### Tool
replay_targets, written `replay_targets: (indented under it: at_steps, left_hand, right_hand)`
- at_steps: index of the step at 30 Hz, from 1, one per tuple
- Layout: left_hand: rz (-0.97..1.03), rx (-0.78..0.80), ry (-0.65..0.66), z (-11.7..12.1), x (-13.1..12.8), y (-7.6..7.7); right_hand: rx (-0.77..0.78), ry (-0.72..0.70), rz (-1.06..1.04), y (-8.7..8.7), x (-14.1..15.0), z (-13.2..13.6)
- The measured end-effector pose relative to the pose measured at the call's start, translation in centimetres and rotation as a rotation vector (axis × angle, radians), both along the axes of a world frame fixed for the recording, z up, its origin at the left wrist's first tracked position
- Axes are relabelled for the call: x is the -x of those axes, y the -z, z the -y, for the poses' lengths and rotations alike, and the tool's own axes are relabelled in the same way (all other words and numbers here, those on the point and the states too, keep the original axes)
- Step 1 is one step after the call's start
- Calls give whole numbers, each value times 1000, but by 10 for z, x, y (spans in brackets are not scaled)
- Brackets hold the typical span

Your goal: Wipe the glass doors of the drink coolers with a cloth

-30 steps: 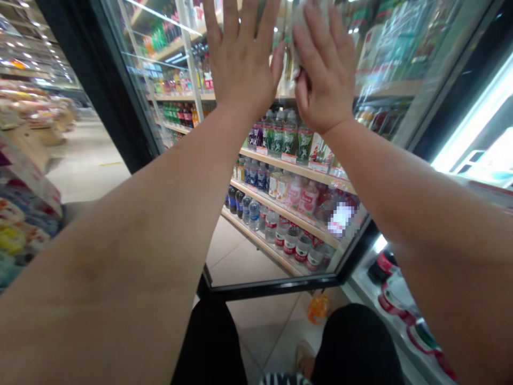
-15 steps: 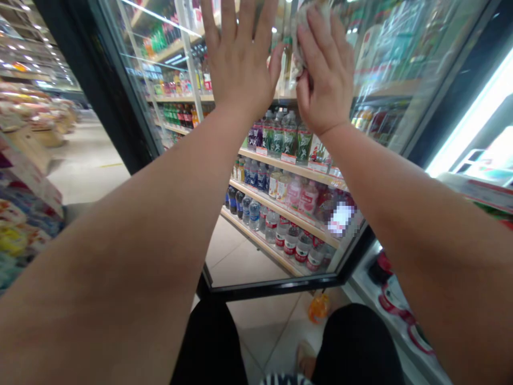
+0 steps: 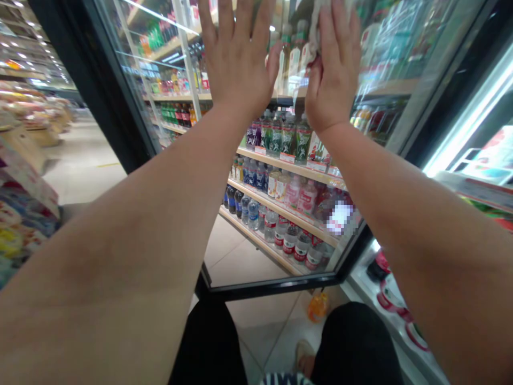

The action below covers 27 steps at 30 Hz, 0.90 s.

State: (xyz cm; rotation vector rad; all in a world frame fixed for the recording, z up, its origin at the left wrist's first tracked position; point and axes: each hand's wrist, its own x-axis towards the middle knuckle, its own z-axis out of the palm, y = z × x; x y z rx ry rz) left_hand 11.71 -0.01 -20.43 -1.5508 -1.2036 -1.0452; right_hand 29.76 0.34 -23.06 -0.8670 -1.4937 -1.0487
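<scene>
My left hand (image 3: 236, 59) lies flat against the open glass cooler door (image 3: 224, 176), fingers spread and holding nothing. My right hand (image 3: 334, 69) presses a crumpled white cloth (image 3: 316, 27) against the same glass, just to the right of the left hand. Most of the cloth is hidden behind the palm; only its upper left edge shows. Both arms reach up and forward from the bottom corners of the view.
Through the glass show shelves of drink bottles (image 3: 280, 192). The door's black frame (image 3: 276, 283) ends low over the tiled floor, where an orange bottle (image 3: 318, 306) stands. The lit cooler interior (image 3: 473, 160) is at right, a shop aisle (image 3: 80, 160) at left.
My right hand has slid to the right and slightly up along the glass with the cloth. My left hand has stayed flat in nearly the same spot.
</scene>
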Motion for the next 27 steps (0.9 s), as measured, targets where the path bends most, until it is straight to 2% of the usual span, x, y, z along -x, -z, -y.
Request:
replay_targets:
  at_steps: [6,12,13,18,23,25,27]
  left_hand:
    - [-4,23,57,-3,4,0]
    - [21,15,93,0,2,1]
    - [22,18,93,1,2,2]
    - [4,43,16,9,-1,1]
    - [-8,-18,-29,-2,2,1]
    - [-21,-53,-40,-5,3,1]
    - [-1,-21,-40,-1,1,0]
  right_hand:
    - [44,-45,260,3,0,5]
    - [17,-19,-101,0,3,0]
    - [20,-13,-96,1,3,0]
    - [36,22,245,4,0,3]
    - [-7,12,17,3,0,1]
    - [7,-28,81,4,0,2]
    - [11,-54,212,5,0,4]
